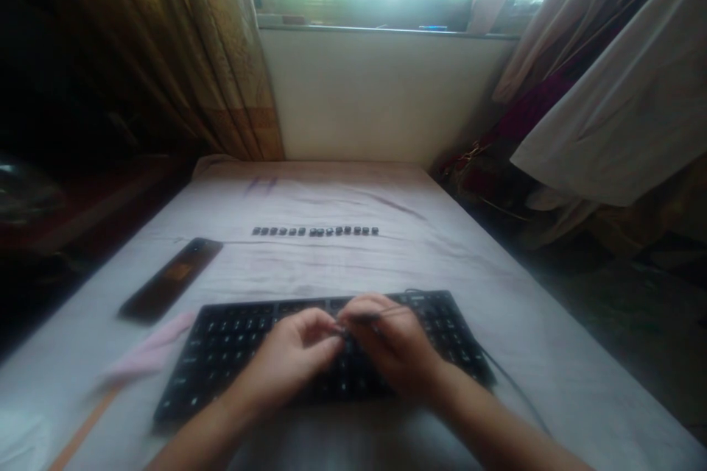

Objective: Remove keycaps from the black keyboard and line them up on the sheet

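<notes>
A black keyboard [221, 342] lies across the bed, and both hands are over its middle. My left hand [301, 346] is closed in a pinch on a small dark keycap [341, 331], partly hidden by the fingertips. Against it come the fingers of my right hand [389, 342], closed around a thin tool [381, 315] with a dark section and a slender shaft that points right. Blur hides the tool's exact kind. Beyond the keyboard, several loose dark keycaps [314, 232] form a row on the sheet.
A dark phone [172, 276] rests left of the keyboard. Near it lie a pink cloth [152, 346] and an orange strip [85, 427]. The keyboard's cable [516, 386] trails right over the bed sheet [557, 353]. Curtains [221, 51] and hanging clothes [618, 110] flank the window.
</notes>
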`<state>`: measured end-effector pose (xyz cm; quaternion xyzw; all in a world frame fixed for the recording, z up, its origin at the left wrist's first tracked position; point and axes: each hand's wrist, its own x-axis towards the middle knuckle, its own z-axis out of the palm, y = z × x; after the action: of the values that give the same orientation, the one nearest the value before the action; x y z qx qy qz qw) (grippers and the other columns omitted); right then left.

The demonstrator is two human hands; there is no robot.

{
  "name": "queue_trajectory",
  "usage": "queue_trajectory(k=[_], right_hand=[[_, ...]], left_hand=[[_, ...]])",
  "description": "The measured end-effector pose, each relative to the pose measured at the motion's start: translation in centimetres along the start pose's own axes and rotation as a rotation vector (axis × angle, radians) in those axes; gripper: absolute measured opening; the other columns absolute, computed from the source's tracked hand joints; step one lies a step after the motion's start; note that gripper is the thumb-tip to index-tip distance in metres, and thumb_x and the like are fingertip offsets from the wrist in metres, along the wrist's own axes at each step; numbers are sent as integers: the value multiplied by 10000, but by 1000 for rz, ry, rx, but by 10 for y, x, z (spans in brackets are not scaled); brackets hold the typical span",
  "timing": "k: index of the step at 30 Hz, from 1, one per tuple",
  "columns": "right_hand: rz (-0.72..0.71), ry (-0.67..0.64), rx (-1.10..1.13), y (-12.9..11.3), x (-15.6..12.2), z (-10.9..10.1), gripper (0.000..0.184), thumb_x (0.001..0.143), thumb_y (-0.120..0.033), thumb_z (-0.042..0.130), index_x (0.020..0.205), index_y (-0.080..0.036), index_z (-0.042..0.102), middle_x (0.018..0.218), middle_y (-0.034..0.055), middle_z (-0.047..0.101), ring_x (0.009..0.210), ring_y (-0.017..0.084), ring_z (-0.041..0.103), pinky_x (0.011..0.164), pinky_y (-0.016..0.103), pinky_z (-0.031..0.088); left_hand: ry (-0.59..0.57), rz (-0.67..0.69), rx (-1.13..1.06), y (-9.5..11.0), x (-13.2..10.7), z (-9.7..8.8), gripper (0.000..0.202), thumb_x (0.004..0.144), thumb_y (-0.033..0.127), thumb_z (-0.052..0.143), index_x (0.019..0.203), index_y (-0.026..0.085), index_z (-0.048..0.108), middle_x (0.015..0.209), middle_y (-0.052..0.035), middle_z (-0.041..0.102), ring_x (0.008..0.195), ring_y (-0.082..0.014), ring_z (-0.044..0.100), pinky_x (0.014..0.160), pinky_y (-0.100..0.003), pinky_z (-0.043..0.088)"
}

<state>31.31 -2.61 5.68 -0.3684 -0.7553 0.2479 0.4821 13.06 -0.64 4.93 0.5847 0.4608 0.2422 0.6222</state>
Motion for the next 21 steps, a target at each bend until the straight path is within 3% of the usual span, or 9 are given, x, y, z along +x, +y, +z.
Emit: queue_trajectory(k=[3, 7, 11, 15, 18, 21], right_hand=[[-19, -26, -175, 9, -2, -3, 186, 915, -178, 477, 971, -197, 653, 883, 65, 660, 778, 149, 636, 708, 251, 523], [-65, -125, -424, 23, -6, -4, 247, 907, -142, 460, 986, -197, 688, 872, 67, 645, 751, 152, 616, 665, 241, 510], [-104, -288, -620, 26, -7, -4, 179, 898, -166, 536, 980, -197, 692, 840, 47, 636, 702, 148, 587, 628, 236, 481], [-126, -402, -679, 22, -5, -8, 120, 875, -143, 569, 894, -169, 685, 810, 48, 630, 704, 161, 579, 634, 247, 475], [-140, -335, -620, 17, -2, -11, 156, 874, -108, 530, 847, -169, 670, 787, 49, 640, 689, 163, 584, 627, 253, 476], [-86, -184, -441, 10, 0, -10, 165, 886, -129, 499, 939, -169, 650, 844, 55, 665, 725, 151, 617, 659, 245, 493]], left_hand=[[16, -41, -30, 3, 0, -2, 218, 692, 348, 699, 804, 181, 614, 661, 43, 595, 536, -91, 512, 524, -210, 406], [60, -1, -56, 6, -1, -8, 277, 696, 404, 715, 852, 189, 634, 706, 34, 642, 532, -84, 510, 517, -201, 406], [75, 30, -72, 5, -1, -12, 283, 699, 399, 728, 857, 176, 651, 668, 30, 656, 551, -89, 538, 549, -200, 421], [109, 9, -81, 8, -3, -12, 284, 690, 380, 737, 882, 187, 656, 630, 41, 656, 570, -103, 572, 558, -199, 440], [113, -3, -68, 11, -4, -12, 284, 700, 381, 727, 901, 192, 660, 614, 42, 659, 574, -105, 580, 526, -182, 431], [97, -2, -73, 12, -3, -11, 280, 722, 386, 703, 919, 191, 666, 652, 28, 682, 603, -114, 600, 532, -182, 444]])
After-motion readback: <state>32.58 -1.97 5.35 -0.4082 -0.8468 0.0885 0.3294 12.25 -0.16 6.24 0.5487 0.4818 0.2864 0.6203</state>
